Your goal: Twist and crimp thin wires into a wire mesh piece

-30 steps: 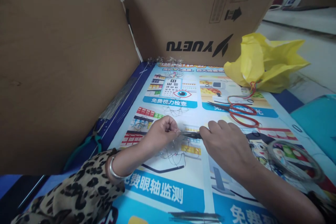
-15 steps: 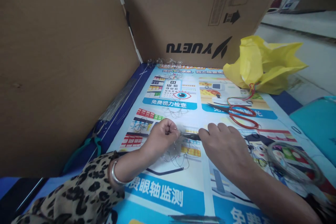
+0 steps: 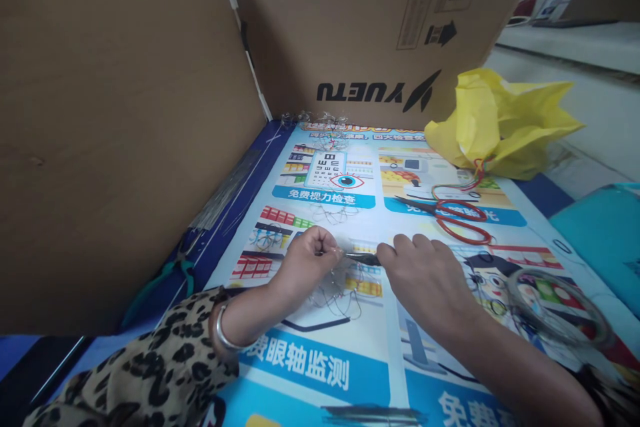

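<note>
My left hand (image 3: pixel 310 261) is closed in a pinch on a thin wire tangle (image 3: pixel 336 293), whose fine loops hang below the fingertips over the printed sheet. My right hand (image 3: pixel 425 280) is wrapped round a pair of slim-nosed pliers (image 3: pixel 364 258). Their dark, narrow jaws point left and meet the wire at my left fingertips. Whether the jaws grip the wire is too small to tell, and the handles are hidden in my palm.
Red-handled scissors (image 3: pixel 463 217) lie beyond my right hand, near a yellow bag (image 3: pixel 500 123). A wire coil (image 3: pixel 560 310) rests at right. Teal-handled pliers (image 3: pixel 175 273) and straight wires (image 3: pixel 227 187) lie at left. Dark strips (image 3: pixel 373 415) lie in front. Cardboard walls (image 3: pixel 350 20) stand behind and left.
Almost nothing differs. My right hand and the pliers have shifted very slightly left; my left hand keeps its pinch at the same spot.
</note>
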Tool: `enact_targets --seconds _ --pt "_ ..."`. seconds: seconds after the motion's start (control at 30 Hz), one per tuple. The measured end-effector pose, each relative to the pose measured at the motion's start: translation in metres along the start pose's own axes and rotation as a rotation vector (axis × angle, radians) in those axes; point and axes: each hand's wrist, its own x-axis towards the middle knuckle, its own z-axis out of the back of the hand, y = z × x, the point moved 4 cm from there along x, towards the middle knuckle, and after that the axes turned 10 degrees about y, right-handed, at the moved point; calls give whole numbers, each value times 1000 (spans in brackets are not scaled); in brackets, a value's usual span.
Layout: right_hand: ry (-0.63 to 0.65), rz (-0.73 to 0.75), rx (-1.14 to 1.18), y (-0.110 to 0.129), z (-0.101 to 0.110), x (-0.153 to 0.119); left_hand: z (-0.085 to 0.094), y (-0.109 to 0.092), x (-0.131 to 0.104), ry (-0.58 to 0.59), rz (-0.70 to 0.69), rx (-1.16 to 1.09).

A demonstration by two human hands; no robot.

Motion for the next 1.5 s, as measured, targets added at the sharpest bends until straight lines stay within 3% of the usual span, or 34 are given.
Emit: enact_targets --seconds 0.3,0.67,1.07,1.5 --pt "-65 28 16 -1 -3 0 0 -1 0 19 1 15" --pt "-195 91 -3 -7 -3 -3 -1 -4 0 125 26 -142" --pt "-48 49 58 -13 -4 0 0 -7 0 140 20 14" --pt "-33 74 33 -6 0 -3 -1 -8 0 142 46 -9"
